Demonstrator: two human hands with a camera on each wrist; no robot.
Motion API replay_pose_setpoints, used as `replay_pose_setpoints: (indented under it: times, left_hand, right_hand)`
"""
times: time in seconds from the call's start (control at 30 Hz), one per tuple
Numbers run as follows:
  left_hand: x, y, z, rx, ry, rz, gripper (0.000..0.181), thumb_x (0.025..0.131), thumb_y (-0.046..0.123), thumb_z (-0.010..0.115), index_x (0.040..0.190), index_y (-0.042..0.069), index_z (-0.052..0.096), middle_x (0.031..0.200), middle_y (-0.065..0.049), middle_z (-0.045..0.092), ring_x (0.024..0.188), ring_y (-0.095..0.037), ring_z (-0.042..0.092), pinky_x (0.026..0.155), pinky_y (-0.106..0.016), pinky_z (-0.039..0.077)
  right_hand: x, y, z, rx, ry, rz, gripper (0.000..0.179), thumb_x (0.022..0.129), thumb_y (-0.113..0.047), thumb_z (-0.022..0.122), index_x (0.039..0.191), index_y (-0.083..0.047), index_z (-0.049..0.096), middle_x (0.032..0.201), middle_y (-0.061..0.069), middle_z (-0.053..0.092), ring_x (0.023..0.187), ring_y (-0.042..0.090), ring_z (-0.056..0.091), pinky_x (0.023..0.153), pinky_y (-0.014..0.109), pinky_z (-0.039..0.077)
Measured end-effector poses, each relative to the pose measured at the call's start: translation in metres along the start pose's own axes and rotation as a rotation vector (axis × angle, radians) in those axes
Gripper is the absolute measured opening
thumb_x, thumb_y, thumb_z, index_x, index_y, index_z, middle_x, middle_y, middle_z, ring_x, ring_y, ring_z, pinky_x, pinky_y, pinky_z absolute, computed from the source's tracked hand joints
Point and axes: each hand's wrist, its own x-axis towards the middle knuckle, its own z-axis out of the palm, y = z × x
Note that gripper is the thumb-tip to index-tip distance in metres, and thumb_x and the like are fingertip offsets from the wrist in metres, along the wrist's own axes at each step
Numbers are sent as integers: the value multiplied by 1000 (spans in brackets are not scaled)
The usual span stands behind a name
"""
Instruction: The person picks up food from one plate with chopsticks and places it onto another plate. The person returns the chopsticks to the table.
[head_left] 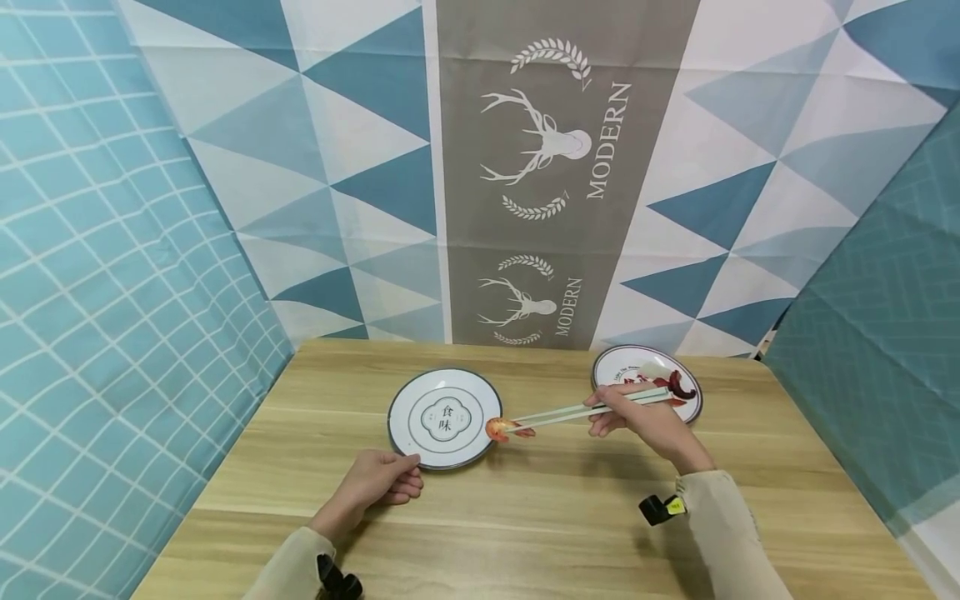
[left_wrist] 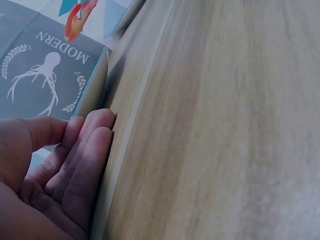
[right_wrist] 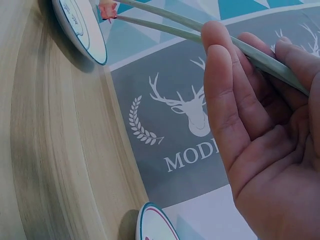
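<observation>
My right hand [head_left: 641,421] holds a pair of pale green chopsticks [head_left: 558,414] pointing left. Between their tips is an orange-red shrimp [head_left: 498,430], raised by the right rim of a white, dark-rimmed plate [head_left: 412,408]; the right wrist view shows the shrimp [right_wrist: 108,11] too. On that plate's near left rim my left hand [head_left: 381,479] pinches with thumb and fingers. In the left wrist view the plate [left_wrist: 97,85] appears edge-on beside the fingertips. Its visible surface carries only printed characters.
A second white plate [head_left: 611,367] with red print stands at the back right, partly behind my right hand. Dark red pieces [head_left: 678,386] lie on it. The wooden table [head_left: 510,525] meets a patterned cloth backdrop [head_left: 517,233] behind, with cloth walls on both sides.
</observation>
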Motion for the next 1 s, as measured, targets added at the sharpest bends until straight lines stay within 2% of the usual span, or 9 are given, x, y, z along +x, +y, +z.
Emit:
replay_pose_setpoints:
  times: [0.17, 0.3, 0.53, 0.73, 1.0]
  left_hand:
    - [0, -1, 1, -5, 4, -2, 35, 100, 30, 66, 92, -3, 74, 78, -9, 77, 68, -16, 75, 64, -29, 65]
    - [0, 0, 1, -4, 8, -4, 35, 100, 30, 66, 91, -3, 74, 78, -9, 77, 67, -16, 75, 63, -29, 65]
    - [1, 1, 2, 0, 5, 2, 35, 100, 30, 66, 91, -3, 75, 78, -9, 77, 67, -16, 75, 63, -28, 65]
    - [-1, 1, 0, -4, 2, 2, 35, 101, 29, 66, 91, -4, 74, 78, -9, 77, 67, -16, 75, 63, -28, 65]
    - [-1, 2, 1, -14, -9, 3, 35, 101, 30, 66, 92, -4, 74, 78, -8, 77, 67, -14, 74, 63, -27, 64]
  right_hand:
    - [3, 1, 2, 9, 6, -11, 38, 110, -26, 51, 114, 7, 69, 90, 26, 76, 79, 29, 78, 79, 37, 66]
    - [5, 1, 3, 13, 9, -15, 37, 110, -26, 51, 114, 6, 69, 88, 19, 77, 80, 28, 78, 80, 36, 66]
    - [9, 3, 5, 57, -6, -32, 36, 110, -23, 52, 113, 9, 69, 91, 24, 76, 80, 27, 78, 78, 39, 66]
    - [14, 1, 7, 27, -16, -22, 37, 109, -27, 53, 113, 5, 70, 90, 16, 78, 81, 25, 77, 79, 35, 65]
    - [19, -1, 9, 76, -28, -44, 35, 109, -22, 53, 113, 9, 69, 90, 12, 79, 79, 25, 78, 75, 39, 66]
